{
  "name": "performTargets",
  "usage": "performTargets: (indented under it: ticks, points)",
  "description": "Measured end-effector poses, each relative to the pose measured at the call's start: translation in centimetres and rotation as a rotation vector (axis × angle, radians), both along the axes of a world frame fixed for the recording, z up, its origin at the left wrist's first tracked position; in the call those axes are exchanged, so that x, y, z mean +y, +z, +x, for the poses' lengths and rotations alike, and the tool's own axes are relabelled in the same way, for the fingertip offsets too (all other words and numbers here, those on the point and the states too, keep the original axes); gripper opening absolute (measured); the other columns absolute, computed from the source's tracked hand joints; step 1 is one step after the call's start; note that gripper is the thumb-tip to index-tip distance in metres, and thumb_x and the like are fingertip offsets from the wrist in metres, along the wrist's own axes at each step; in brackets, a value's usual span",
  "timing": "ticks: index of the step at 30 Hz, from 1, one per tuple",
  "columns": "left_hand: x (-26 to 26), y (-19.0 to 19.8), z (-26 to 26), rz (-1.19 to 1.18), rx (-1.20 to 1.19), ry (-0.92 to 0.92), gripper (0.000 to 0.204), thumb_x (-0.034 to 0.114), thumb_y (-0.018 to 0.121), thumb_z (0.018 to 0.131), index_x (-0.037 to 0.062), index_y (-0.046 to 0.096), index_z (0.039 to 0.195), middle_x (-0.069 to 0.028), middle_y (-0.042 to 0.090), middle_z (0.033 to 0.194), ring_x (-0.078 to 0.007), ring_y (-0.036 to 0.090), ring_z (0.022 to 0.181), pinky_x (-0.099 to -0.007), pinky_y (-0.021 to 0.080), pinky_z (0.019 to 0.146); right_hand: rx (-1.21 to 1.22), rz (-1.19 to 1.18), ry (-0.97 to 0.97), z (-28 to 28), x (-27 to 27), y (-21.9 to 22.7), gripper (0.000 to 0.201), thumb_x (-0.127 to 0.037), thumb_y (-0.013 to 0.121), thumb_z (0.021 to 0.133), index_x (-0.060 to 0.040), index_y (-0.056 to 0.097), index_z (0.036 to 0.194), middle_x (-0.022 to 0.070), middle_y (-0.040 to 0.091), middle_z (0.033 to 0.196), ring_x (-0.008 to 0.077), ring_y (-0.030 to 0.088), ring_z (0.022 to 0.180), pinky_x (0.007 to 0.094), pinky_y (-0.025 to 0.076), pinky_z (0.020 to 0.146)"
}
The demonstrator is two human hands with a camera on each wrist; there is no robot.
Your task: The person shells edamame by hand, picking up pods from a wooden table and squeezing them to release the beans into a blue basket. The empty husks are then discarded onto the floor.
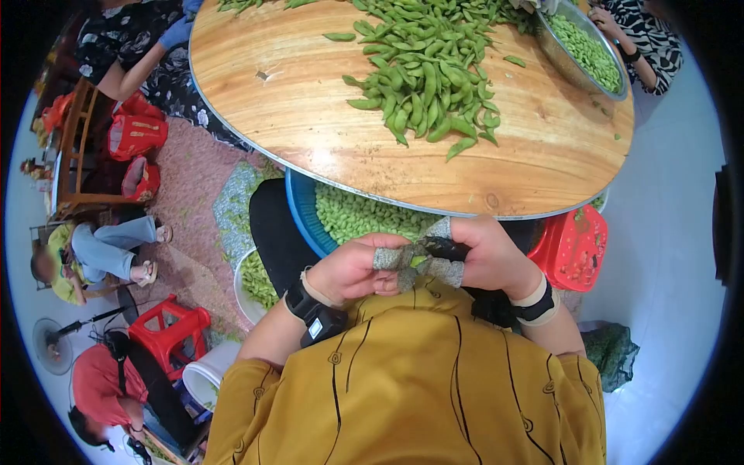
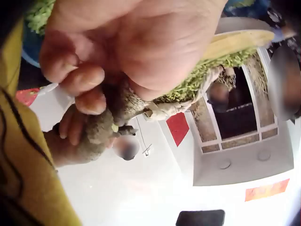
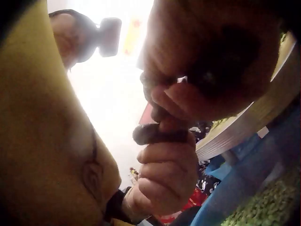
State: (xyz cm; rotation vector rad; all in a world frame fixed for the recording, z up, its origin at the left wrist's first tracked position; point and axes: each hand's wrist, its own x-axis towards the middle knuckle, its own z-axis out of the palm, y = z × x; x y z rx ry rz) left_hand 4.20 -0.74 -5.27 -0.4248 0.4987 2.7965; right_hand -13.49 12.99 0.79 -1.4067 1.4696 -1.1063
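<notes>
In the head view both hands meet in front of the mustard shirt, below the table edge. Grey tape wraps the finger ends of my left hand (image 1: 358, 268) and my right hand (image 1: 492, 256). A green soybean pod (image 1: 418, 261), mostly hidden by fingertips, is pinched between the two hands. Something dark (image 1: 446, 248) lies along the right hand's fingers; its kind I cannot tell. Behind the hands sits a blue basin (image 1: 301, 213) with shelled green beans (image 1: 360, 217).
A wooden table (image 1: 271, 108) carries a pile of soybean pods (image 1: 426, 81) and a metal bowl (image 1: 558, 58) of shelled beans. White tubs (image 1: 211, 368), a red stool (image 1: 167, 329) and a red plastic container (image 1: 577, 248) stand around. Other people sit nearby.
</notes>
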Motion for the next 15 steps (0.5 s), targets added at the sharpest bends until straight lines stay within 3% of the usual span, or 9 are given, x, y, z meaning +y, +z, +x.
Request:
performTargets:
  ticks: [3,5,6,8,9,11,13,15]
  points:
    - [-0.4,0.2,-0.5,-0.117,-0.02,-0.024,0.02,0.017,0.057,0.091,-0.0001,0.059,0.102,-0.0036,0.054,0.071,-0.0111,0.044,0.057,-0.0251,0.034,0.053,0.11,0.115,-0.059,0.8,-0.3,0.2,0.02,-0.013,0.071,0.078,-0.0043,0.064,0.094,0.0128,0.064,0.079,0.0279,0.062,0.069,0.0325,0.05,0.064]
    - [-0.5,1.4,-1.2,-0.867,-0.058,-0.149,0.017,0.016,0.056,0.092,0.0,0.062,0.096,-0.0015,0.055,0.069,-0.0105,0.046,0.059,-0.0264,0.038,0.054,0.661,0.065,-0.086,1.7,-0.1,-0.7,0.017,-0.012,0.069,0.076,-0.004,0.063,0.09,0.0143,0.062,0.077,0.0311,0.061,0.07,0.0383,0.049,0.061]
    - [-0.7,1.6,-1.1,-0.868,-0.054,-0.147,0.017,0.016,0.056,0.092,0.0,0.062,0.096,-0.0015,0.055,0.069,-0.0105,0.046,0.059,-0.0264,0.038,0.054,0.665,0.064,-0.086,1.9,-0.1,-0.7,0.017,-0.012,0.069,0.076,-0.004,0.063,0.09,0.0143,0.062,0.077,0.0311,0.061,0.07,0.0383,0.049,0.061]
    - [-1.4,1.9,-0.1,-1.468,0.038,-0.112,0.017,0.014,0.055,0.091,-0.0011,0.063,0.087,-0.0014,0.057,0.069,-0.0105,0.05,0.063,-0.0271,0.041,0.057,0.713,0.081,-0.047,1.9,0.0,-0.7,0.019,-0.012,0.067,0.075,-0.0042,0.062,0.091,0.016,0.06,0.077,0.0336,0.061,0.073,0.044,0.048,0.062]
    - [-1.7,2.2,0.6,-1.468,0.037,-0.11,0.017,0.014,0.055,0.091,-0.001,0.063,0.087,-0.0014,0.057,0.069,-0.0105,0.05,0.063,-0.0271,0.041,0.057,0.714,0.081,-0.044,1.6,-0.2,-0.5,0.019,-0.012,0.067,0.075,-0.0042,0.062,0.091,0.016,0.06,0.077,0.0336,0.061,0.073,0.044,0.048,0.062]
    - [-2.6,3.1,2.6,-1.379,-0.103,0.098,0.013,0.011,0.058,0.085,-0.0004,0.06,0.08,-0.0129,0.056,0.066,-0.0193,0.051,0.058,-0.0338,0.043,0.057,0.507,-0.032,-0.046,0.5,-1.0,0.5,0.021,-0.013,0.067,0.076,-0.0038,0.061,0.094,0.0171,0.061,0.079,0.034,0.061,0.076,0.0443,0.048,0.065]
    - [-4.4,3.9,5.1,-1.626,-0.385,0.038,0.016,0.015,0.062,0.085,0.0003,0.062,0.082,-0.0107,0.06,0.071,-0.017,0.057,0.067,-0.0302,0.045,0.062,0.504,0.018,-0.312,-0.6,-2.1,1.8,0.02,-0.013,0.066,0.078,-0.0025,0.06,0.094,0.0184,0.061,0.079,0.0368,0.06,0.075,0.0438,0.048,0.066]
    - [-5.8,4.1,7.4,-2.041,-0.777,-0.132,0.017,0.016,0.067,0.081,0.0004,0.062,0.085,-0.0153,0.062,0.077,-0.0276,0.06,0.068,-0.0339,0.046,0.063,0.582,0.004,-0.546,-2.4,-3.7,1.9,0.022,-0.014,0.067,0.078,-0.0009,0.058,0.093,0.0206,0.061,0.079,0.039,0.06,0.075,0.0436,0.048,0.066]
